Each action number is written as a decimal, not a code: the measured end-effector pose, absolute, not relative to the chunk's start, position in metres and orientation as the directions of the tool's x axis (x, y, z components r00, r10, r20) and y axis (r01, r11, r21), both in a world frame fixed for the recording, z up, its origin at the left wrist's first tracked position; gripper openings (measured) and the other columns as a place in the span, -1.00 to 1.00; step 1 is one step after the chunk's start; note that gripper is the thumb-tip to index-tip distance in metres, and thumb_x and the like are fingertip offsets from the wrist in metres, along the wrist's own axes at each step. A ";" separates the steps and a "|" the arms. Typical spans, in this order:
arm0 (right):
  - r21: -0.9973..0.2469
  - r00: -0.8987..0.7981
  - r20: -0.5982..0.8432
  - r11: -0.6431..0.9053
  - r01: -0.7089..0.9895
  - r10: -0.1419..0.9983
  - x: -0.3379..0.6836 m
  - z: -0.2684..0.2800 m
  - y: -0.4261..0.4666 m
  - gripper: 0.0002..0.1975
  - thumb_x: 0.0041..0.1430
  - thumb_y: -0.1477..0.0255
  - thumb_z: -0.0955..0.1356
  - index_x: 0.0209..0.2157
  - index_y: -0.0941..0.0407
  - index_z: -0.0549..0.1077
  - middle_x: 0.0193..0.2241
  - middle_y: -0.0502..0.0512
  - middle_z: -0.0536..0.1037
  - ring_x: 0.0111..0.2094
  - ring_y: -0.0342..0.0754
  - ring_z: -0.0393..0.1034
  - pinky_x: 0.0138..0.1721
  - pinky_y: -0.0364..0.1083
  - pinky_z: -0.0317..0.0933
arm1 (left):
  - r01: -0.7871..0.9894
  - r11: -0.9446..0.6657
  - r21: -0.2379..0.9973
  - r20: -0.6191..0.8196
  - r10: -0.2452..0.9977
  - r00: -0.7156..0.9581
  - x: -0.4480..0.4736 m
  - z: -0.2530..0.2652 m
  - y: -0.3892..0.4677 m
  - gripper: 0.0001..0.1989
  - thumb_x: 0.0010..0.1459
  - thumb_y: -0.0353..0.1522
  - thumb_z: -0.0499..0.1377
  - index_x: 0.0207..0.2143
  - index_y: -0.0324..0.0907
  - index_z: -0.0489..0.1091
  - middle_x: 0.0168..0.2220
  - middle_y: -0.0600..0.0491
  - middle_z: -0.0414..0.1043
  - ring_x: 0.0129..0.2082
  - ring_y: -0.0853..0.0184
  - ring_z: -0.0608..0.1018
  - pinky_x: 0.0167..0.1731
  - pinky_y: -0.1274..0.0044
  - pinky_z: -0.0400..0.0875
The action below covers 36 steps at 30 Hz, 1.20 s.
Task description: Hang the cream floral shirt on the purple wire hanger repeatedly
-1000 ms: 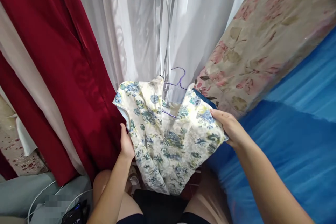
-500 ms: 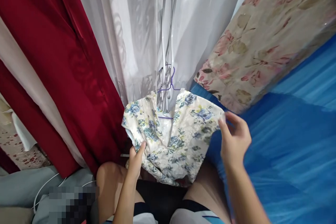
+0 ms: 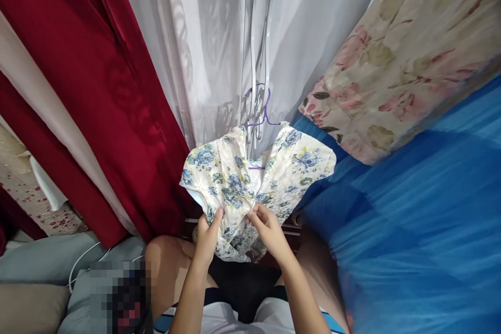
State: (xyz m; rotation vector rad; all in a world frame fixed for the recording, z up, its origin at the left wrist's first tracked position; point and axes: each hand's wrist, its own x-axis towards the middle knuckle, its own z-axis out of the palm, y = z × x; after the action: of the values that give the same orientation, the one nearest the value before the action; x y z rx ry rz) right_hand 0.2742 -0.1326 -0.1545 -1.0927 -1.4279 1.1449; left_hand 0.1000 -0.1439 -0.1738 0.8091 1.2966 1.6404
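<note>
A white blouse with blue and green flowers hangs from a purple hanger in front of me. My left hand grips the blouse's left side low down, thumb on top. At the bottom of the V neckline, my right hand pinches the cloth between thumb and fingers. The hanger's hook is up among white metal bars; exactly where it catches is hard to make out. The blouse's lower part bunches between my knees.
Behind hang white curtains. Red drapes hang on the left, a floral cloth and blue fabric on the right. Grey cushions with a white cable lie at lower left, beside a blurred-out patch.
My right hand has left the blouse's right shoulder edge and come inward and down to the neckline. My left hand still holds the side. The view has shifted slightly.
</note>
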 end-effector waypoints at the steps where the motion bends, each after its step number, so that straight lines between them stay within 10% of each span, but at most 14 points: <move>1: -0.986 -0.125 0.138 0.148 0.072 0.982 0.275 -0.155 -0.134 -0.70 0.26 0.17 0.30 -0.42 0.10 0.35 -0.50 0.02 0.43 -0.45 -0.07 0.28 -0.39 -0.12 0.13 | -0.193 -0.106 0.975 0.015 0.906 -0.422 0.099 -0.174 -0.144 -0.57 0.03 -0.17 0.35 -0.08 -0.17 0.47 -0.11 -0.11 0.55 -0.01 0.08 0.55 0.05 0.30 0.38; 5: -0.995 -0.095 0.067 0.074 0.071 0.993 0.284 -0.160 -0.147 -0.69 0.23 0.19 0.34 -0.46 0.12 0.35 -0.60 -0.01 0.41 -0.57 -0.13 0.19 -0.50 -0.15 0.03 | 0.171 -0.291 0.941 0.333 0.712 -0.619 0.105 -0.178 -0.147 -0.53 0.09 -0.22 0.29 0.03 -0.15 0.33 0.03 -0.13 0.41 0.02 0.13 0.47 0.04 0.31 0.34; 8: -0.997 -0.122 0.033 0.041 0.071 0.992 0.290 -0.158 -0.155 -0.68 0.19 0.21 0.37 -0.51 0.13 0.36 -0.66 0.00 0.43 -0.64 -0.17 0.16 -0.55 -0.16 0.00 | 0.420 -0.360 0.833 0.535 0.719 -0.443 0.129 -0.183 -0.154 -0.70 0.13 -0.29 0.25 -0.09 -0.15 0.36 -0.04 -0.09 0.40 -0.01 0.17 0.44 0.05 0.33 0.30; 12: -1.000 -0.129 0.006 0.006 0.001 0.992 0.292 -0.152 -0.160 -0.67 0.12 0.21 0.41 -0.56 0.14 0.39 -0.70 0.03 0.46 -0.64 -0.14 0.28 -0.54 -0.16 0.12 | 0.307 -0.361 0.880 0.391 0.919 -0.039 0.167 -0.189 -0.160 -0.86 0.26 -0.33 0.08 -0.17 -0.15 0.36 -0.22 -0.02 0.45 -0.19 0.25 0.50 -0.12 0.44 0.36; 19: -0.982 0.019 -0.027 -0.023 -0.188 0.999 0.308 -0.117 -0.148 -0.71 0.03 0.24 0.44 -0.58 0.17 0.46 -0.75 0.00 0.41 -0.76 -0.27 0.02 -0.72 -0.21 -0.15 | 0.365 -0.358 0.859 0.365 0.929 0.052 0.173 -0.183 -0.154 -0.86 0.24 -0.35 0.09 -0.41 -0.12 0.34 -0.38 0.00 0.44 -0.27 0.23 0.46 -0.22 0.49 0.29; 27: -0.897 0.201 0.250 0.305 -0.319 0.947 0.293 0.003 -0.076 -0.80 -0.07 0.36 0.49 -0.57 0.20 0.51 -0.70 -0.02 0.42 -0.73 -0.30 0.03 -0.71 -0.21 -0.15 | 0.521 -0.463 0.717 0.416 0.884 0.213 0.168 -0.167 -0.147 -0.85 0.14 -0.49 0.08 -0.42 -0.11 0.40 -0.41 0.00 0.43 -0.35 0.24 0.46 -0.32 0.50 0.25; 32: -0.862 0.247 0.292 0.366 -0.350 0.924 0.284 0.013 -0.069 -0.80 -0.05 0.35 0.48 -0.55 0.20 0.51 -0.71 -0.05 0.40 -0.72 -0.30 0.04 -0.69 -0.22 -0.15 | 0.665 -0.268 0.697 0.161 0.962 0.219 0.150 -0.165 -0.125 -0.90 -0.01 -0.48 0.21 -0.54 -0.13 0.42 -0.58 0.05 0.39 -0.54 0.27 0.43 -0.42 0.50 0.20; 36: -0.903 0.206 0.261 0.314 -0.293 0.943 0.283 -0.007 -0.082 -0.78 -0.01 0.31 0.46 -0.53 0.17 0.48 -0.74 -0.08 0.37 -0.72 -0.27 0.05 -0.68 -0.21 -0.09 | 0.429 -0.377 0.820 0.324 0.926 0.194 0.127 -0.100 -0.105 -0.93 0.08 -0.40 0.22 -0.35 -0.10 0.51 -0.47 0.05 0.49 -0.45 0.28 0.49 -0.35 0.53 0.28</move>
State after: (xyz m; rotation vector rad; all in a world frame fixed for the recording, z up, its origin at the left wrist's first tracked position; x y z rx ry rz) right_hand 0.2828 -0.0819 -0.0071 -0.8324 -0.9825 1.0167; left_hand 0.1265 -0.1050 -0.0997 1.9025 1.2624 1.1235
